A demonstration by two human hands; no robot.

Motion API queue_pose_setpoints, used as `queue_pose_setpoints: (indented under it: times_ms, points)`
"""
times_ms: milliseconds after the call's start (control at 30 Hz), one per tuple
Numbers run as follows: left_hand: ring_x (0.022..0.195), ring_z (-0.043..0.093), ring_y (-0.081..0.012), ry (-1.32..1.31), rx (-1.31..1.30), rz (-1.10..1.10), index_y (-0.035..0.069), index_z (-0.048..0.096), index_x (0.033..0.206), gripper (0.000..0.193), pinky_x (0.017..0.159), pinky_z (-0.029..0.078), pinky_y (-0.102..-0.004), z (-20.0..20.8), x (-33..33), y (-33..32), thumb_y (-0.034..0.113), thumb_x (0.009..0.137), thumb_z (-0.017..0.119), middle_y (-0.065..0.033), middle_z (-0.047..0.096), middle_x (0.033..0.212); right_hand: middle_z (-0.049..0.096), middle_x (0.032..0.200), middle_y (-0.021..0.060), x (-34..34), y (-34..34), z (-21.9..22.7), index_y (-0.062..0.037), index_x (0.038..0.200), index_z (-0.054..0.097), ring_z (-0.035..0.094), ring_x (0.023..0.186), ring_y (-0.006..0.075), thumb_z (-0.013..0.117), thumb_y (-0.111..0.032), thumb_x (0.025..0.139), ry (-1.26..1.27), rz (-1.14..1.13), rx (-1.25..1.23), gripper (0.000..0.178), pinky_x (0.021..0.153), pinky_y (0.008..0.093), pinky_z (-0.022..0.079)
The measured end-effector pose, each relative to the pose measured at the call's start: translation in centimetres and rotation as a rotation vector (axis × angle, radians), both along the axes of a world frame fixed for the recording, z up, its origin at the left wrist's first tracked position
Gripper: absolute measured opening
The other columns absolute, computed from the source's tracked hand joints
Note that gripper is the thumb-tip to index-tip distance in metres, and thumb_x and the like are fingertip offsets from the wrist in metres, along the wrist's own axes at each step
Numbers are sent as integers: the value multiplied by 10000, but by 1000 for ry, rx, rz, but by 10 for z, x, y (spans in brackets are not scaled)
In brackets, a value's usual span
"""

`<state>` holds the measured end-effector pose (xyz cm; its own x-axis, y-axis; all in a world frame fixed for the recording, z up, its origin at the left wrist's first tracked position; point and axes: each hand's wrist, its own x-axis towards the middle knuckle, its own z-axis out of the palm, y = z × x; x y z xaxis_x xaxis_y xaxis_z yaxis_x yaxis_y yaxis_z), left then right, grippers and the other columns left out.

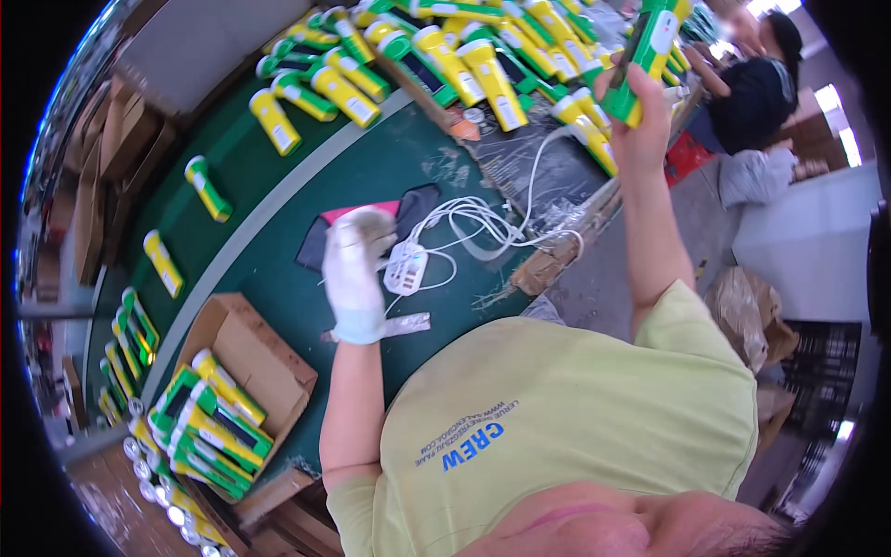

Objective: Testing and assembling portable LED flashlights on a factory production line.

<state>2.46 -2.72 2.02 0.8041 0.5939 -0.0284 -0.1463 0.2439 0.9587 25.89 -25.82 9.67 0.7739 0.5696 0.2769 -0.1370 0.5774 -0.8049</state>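
Note:
My bare right hand (642, 125) is raised at the upper right, its fingers wrapped round a green-and-yellow flashlight (657, 42). My left hand (353, 274), in a white glove, hovers over or rests on the green table (445, 320); I cannot tell which. Its fingers look bent but are blurred, and nothing shows clearly in them. Right beside it lies a white power strip (406, 267) with coiled white cables (478, 218). Partly behind the glove is a dark and pink cloth-like piece (408, 209).
Many similar flashlights (348, 97) are heaped at the far side. Others stand spaced along the left, past a pale curved strip (255, 209). An open cardboard box (283, 357) holding several flashlights sits at the lower left. Another person (756, 97) in dark clothes is at the upper right.

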Motion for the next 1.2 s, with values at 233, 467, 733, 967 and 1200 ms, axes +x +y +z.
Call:
queue_pose_setpoints:
  times_ms: [233,467,733,967,1200]
  points:
    - [922,604,-140,31,-76,-128,42,573,1105,324,817,471,-278,-8,21,3,333,1006,472,-54,625,1000,680,925,168,96,-87,-24,-49,1103,622,666,862,321,644,-589,793,-881,-743,-1769,623,743,410,504]
    - [898,610,-143,201,-140,-102,65,577,1107,344,800,488,-288,-15,43,30,379,996,493,-54,636,990,636,1060,129,119,-93,-57,-72,1102,641,648,984,311,624,-555,818,-958,-745,-1871,561,818,445,511]
    - [858,603,-120,347,-95,-46,81,596,1110,376,768,481,-272,-16,111,95,418,947,557,-28,646,960,646,885,82,86,-49,-57,-103,981,657,666,773,297,703,-191,791,-1132,-970,-1246,214,621,402,521]
    - [1017,631,-293,354,876,146,38,625,1138,449,918,468,-355,-40,245,153,390,858,615,-125,662,1071,589,667,50,10,55,-61,-78,756,634,582,551,220,753,-57,663,-1320,-513,-692,153,482,324,452]
    - [1240,479,-309,960,1267,202,62,560,1288,836,1036,361,-437,-47,347,184,748,829,426,-176,522,1306,555,650,36,24,74,-90,-73,769,637,569,541,208,796,-92,646,-1222,-403,-712,202,470,310,435]
